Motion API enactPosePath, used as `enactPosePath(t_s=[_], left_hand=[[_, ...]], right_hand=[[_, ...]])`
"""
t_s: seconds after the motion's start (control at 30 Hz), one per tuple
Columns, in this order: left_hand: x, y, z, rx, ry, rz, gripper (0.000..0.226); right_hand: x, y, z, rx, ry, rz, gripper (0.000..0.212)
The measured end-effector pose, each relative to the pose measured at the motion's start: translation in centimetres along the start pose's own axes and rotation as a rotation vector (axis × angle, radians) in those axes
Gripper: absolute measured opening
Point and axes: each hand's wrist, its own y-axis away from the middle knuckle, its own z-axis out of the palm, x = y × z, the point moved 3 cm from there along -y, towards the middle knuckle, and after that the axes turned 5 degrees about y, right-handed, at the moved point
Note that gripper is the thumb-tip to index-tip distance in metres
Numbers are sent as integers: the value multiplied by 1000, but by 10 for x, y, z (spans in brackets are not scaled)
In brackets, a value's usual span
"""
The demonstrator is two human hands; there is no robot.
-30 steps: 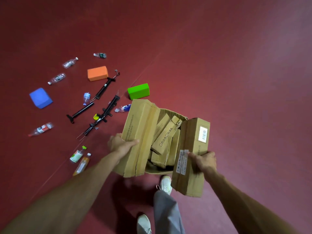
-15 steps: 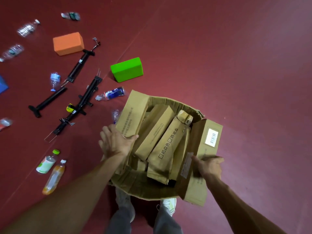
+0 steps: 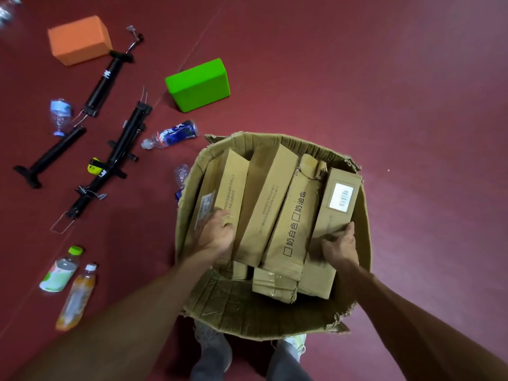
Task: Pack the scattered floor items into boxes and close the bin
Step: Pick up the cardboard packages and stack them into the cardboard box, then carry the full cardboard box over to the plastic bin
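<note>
Both outer cartons have come down since the earlier frames: the long brown cardboard carton with the white barcode label, held outside the rim half a second ago, now lies inside the big torn-rimmed cardboard bin at its right wall, and the long plain brown carton on the left has dropped lower into its left side. The left hand rests on that left carton, its fingers spread flat and pressing rather than gripping; the right hand has its fingers curled round the lower part of the labelled carton, holding it. Between them lie two more long cartons, one plain and one printed with black characters, with shorter taped cartons under them near the front. So the cartons seem settled, but most of the task looks undone. Well apart from the bin on the dark red floor lie the orange foam block, the green foam block, three black pump-like rods, a blue-labelled clear bottle, a small clear bottle, a green-capped bottle and an orange-drink bottle side by side; another crushed clear bottle sits just beside the bin's left wall. All these are yet to be packed, and the bin's flaps stand open, so closing comes last
</note>
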Motion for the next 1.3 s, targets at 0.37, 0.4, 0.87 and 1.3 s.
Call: enactPosePath(t_s=[0.37, 0.4, 0.87, 1.3], left_hand=[[-50, 8, 12, -162, 133, -68, 65], [-50, 11, 9, -135, 142, -66, 61], [-104, -28, -22, 331, 51, -238, 61], [-152, -60, 15, 401, 220, -100, 39]], right_hand=[[8, -8, -28, 16, 116, -98, 70], [11, -2, -30, 7, 113, -117, 68], [78, -37, -56, 159, -23, -42, 44], [111, -71, -23, 166, -217, -124, 44]])
